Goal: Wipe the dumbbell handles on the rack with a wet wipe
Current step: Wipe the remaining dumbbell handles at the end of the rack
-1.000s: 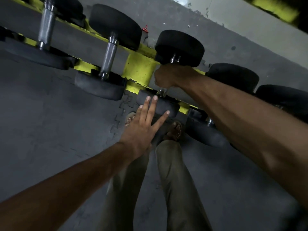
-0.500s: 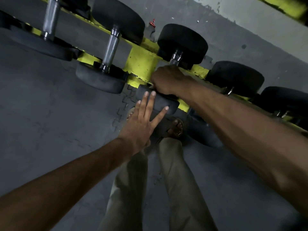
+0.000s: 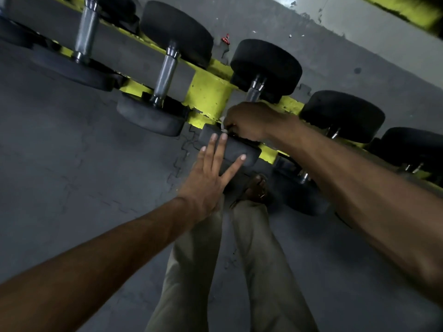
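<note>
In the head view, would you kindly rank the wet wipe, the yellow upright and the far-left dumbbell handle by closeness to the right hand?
1. wet wipe, gripped in the right hand.
2. yellow upright, just left of it.
3. far-left dumbbell handle, top left corner.

Dark grey interlocking rubber floor (image 3: 72, 176) is covering the lower field, with a jigsaw seam (image 3: 182, 153) running toward 12 o'clock. The wall (image 3: 347, 15) at 1 o'clock is showing a grey lower band and paler, chipped paint above. Lighting is running dim.
</note>
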The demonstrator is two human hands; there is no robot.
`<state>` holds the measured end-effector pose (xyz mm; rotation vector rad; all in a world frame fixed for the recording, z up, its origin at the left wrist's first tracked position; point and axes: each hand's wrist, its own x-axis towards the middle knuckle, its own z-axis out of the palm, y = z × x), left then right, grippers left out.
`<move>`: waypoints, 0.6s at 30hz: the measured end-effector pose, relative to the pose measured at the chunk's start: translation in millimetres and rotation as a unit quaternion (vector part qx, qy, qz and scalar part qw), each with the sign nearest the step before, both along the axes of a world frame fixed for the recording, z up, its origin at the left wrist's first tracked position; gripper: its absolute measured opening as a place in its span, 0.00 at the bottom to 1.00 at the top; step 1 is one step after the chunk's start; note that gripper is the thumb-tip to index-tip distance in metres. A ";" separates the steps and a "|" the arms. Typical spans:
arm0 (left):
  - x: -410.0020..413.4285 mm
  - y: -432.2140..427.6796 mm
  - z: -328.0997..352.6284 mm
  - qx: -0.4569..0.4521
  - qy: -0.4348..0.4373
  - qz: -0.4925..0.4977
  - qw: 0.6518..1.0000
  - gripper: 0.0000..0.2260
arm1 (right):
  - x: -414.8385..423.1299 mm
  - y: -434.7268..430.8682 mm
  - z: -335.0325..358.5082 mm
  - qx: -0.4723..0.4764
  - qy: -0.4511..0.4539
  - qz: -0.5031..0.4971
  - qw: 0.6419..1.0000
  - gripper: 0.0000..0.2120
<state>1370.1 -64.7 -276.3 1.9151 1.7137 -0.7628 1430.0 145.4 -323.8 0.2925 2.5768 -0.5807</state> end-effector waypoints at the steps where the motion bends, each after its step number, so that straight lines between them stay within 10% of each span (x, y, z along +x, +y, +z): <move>1: -0.2 -3.3 -2.2 0.018 -0.014 0.001 1.000 0.47 | 7.2 -1.6 0.6 -0.008 0.006 -0.026 1.000 0.11; 8: -0.5 -3.9 -7.7 0.030 -0.023 0.008 0.999 0.42 | 34.9 -36.5 -3.9 -0.031 0.069 -0.344 0.936 0.05; 18: -5.4 -5.1 -9.3 0.035 -0.040 0.015 0.998 0.49 | 28.4 -37.0 -22.3 -0.315 0.027 -0.686 0.655 0.09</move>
